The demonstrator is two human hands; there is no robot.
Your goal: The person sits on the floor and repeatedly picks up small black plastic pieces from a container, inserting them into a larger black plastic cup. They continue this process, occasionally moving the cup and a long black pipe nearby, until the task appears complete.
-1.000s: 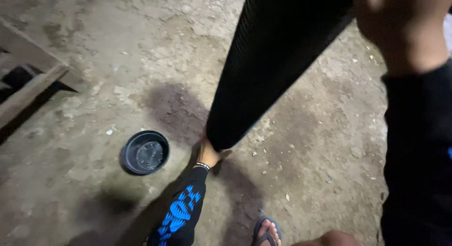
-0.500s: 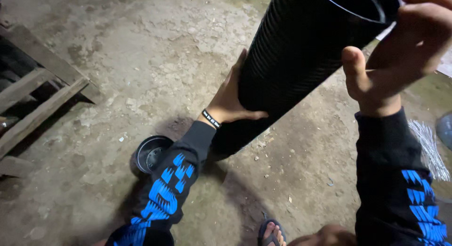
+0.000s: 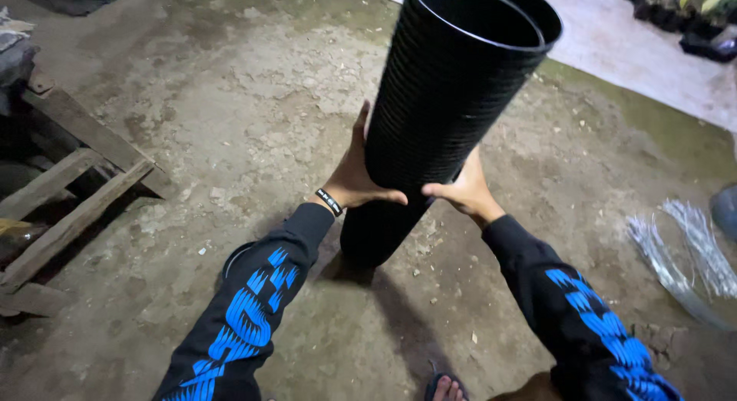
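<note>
A tall stack of nested black plastic pots (image 3: pixel 441 102) stands on the dirt floor in front of me, leaning a little to the right, its open top toward the camera. My left hand (image 3: pixel 357 174) grips the stack's left side about halfway up, thumb across the front. My right hand (image 3: pixel 464 190) holds the right side at the same height. Both arms wear black sleeves with blue markings, and a dark band circles my left wrist. A single black pot (image 3: pixel 238 257) on the ground is mostly hidden behind my left forearm.
Rough wooden beams (image 3: pixel 77 194) lie at the left edge. A bundle of pale thin strips (image 3: pixel 679 247) lies on the ground at right. Potted plants (image 3: pixel 683 13) stand at the far upper right beside a lighter concrete patch. My sandalled foot (image 3: pixel 445 387) shows at the bottom.
The stack has swung from a steep tilt to nearly upright on the ground. My right hand came down from the rim to the stack's middle, opposite my left hand.
</note>
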